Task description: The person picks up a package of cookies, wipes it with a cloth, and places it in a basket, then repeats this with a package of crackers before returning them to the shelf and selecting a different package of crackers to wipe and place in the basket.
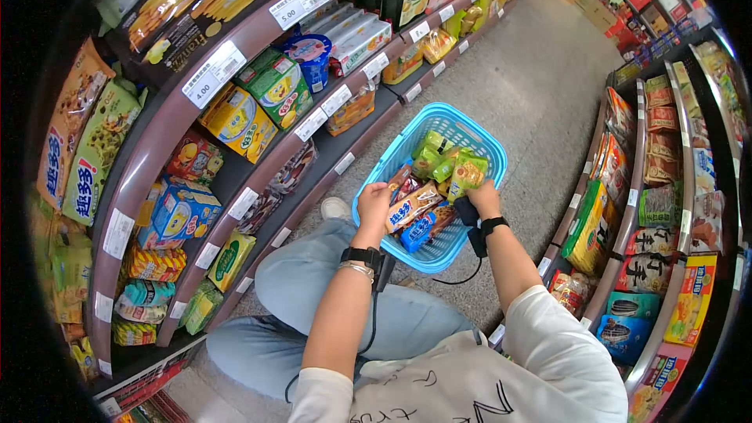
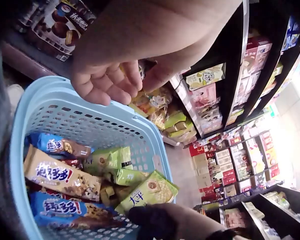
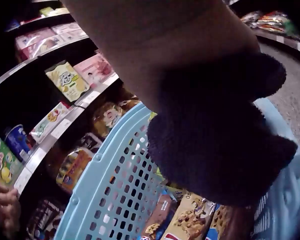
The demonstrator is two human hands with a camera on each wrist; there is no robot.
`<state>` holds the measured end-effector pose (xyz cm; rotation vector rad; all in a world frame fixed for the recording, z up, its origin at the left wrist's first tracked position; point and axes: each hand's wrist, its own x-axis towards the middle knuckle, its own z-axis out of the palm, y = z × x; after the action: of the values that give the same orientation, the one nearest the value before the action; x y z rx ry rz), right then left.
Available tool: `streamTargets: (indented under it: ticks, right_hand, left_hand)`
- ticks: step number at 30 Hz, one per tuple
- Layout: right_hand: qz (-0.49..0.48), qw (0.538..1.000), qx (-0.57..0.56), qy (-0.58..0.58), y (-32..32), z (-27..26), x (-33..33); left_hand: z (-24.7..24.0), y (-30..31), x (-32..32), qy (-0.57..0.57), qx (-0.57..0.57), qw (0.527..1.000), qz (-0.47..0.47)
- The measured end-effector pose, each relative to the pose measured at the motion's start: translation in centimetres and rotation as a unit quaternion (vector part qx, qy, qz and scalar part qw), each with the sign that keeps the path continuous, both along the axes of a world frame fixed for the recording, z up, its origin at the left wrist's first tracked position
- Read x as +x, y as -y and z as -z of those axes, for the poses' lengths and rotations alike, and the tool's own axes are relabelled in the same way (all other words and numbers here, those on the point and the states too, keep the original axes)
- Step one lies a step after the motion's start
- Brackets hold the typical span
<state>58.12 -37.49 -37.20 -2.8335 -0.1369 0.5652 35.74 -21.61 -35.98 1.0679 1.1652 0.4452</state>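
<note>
A light blue basket stands in front of the person's knees. My right hand is over its right side and grips a green cracker packet tilted up above the others. A dark fuzzy piece covers much of that hand in the right wrist view and hides its fingertips. My left hand hangs by the basket's left rim, fingers loosely bent, with nothing in it. Inside lie a tan cookie packet, a blue cookie packet and several more green packets.
Shelves of snacks curve along the left, with price tags on their edges. On the right runs another shelf of bagged food. A grey floor aisle stretches ahead between them. A black cable loops below the basket.
</note>
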Motion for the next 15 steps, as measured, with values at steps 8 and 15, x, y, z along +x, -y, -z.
streamTargets:
  ticks: [8,15]
  right_hand:
    - [0.032,0.984,0.172,-0.026,2.6,1.8,0.9]
    - [-0.051,0.877,0.376,-0.294,3.4,-10.6,-4.9]
  left_hand:
    - [-2.5,0.0,-0.8,0.042,-0.058,0.997,0.018]
    - [-5.4,1.1,-0.4,0.16,-0.113,0.962,0.188]
